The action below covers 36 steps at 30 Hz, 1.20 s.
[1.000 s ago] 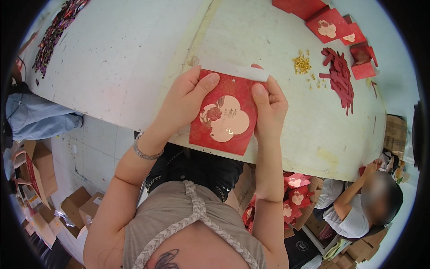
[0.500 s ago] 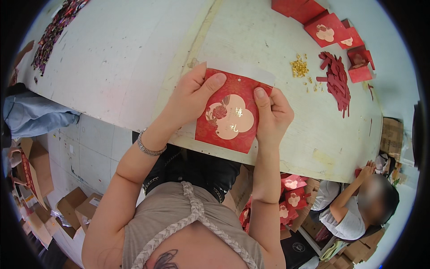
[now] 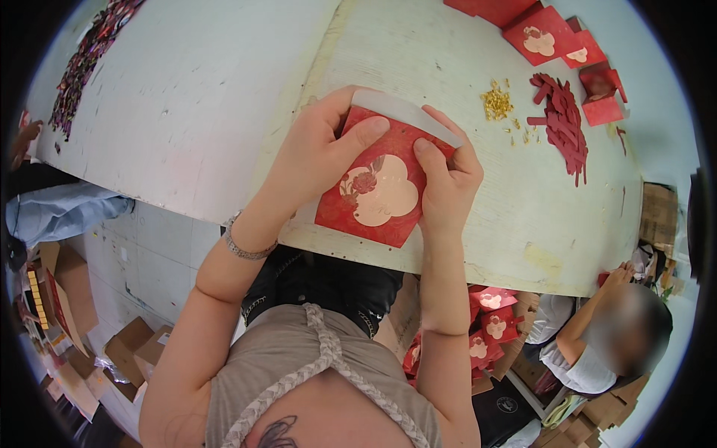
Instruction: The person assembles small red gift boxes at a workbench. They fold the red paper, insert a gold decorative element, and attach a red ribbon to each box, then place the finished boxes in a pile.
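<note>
Left hand [image 3: 336, 145] and right hand [image 3: 448, 175] of the person both hold one red packet [image 3: 377, 190] by its upper sides, thumbs pressing on the front face, other fingers mostly hidden behind. It is over the near edge of the bench [image 3: 396, 52]; whether it touches, one cannot tell. Whitish strip [image 3: 407, 116] shows along its top. To the right lie small gold pieces [image 3: 496, 101], then dark red strips [image 3: 565, 131], and beyond these stand red boxes [image 3: 539, 37].
</note>
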Tool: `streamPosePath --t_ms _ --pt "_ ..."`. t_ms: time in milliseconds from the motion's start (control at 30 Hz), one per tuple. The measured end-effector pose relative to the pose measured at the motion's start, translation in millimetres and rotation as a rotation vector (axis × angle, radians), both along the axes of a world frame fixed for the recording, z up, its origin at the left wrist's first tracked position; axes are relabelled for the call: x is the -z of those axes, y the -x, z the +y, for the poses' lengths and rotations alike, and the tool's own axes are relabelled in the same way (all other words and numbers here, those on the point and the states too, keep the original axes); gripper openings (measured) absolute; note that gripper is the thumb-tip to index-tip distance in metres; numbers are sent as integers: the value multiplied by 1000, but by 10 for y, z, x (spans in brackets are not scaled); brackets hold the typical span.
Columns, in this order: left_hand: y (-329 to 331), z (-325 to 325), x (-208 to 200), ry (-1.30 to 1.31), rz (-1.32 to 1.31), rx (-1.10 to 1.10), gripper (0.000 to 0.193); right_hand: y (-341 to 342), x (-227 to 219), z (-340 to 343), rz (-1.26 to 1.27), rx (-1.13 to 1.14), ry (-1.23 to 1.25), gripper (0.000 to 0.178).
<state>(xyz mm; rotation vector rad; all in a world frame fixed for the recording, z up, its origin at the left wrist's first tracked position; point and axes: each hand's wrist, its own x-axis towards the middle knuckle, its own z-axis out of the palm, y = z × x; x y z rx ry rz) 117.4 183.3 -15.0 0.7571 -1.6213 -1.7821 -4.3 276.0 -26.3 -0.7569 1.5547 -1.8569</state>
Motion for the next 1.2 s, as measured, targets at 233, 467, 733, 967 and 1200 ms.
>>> streamPosePath --t_ms 233,467,733,967,1200 --pt "-98 -125 215 294 117 97 12 124 145 49 -96 -216 220 18" --pt "-27 17 52 48 144 -11 14 76 212 42 -120 -226 365 17" --pt "-112 -102 202 343 184 136 13 65 263 16 58 -222 425 15" --pt "-160 67 13 -12 75 75 23 -2 234 -9 109 -197 438 14" --pt "-239 36 -38 -20 21 208 45 98 10 6 764 -144 161 21"
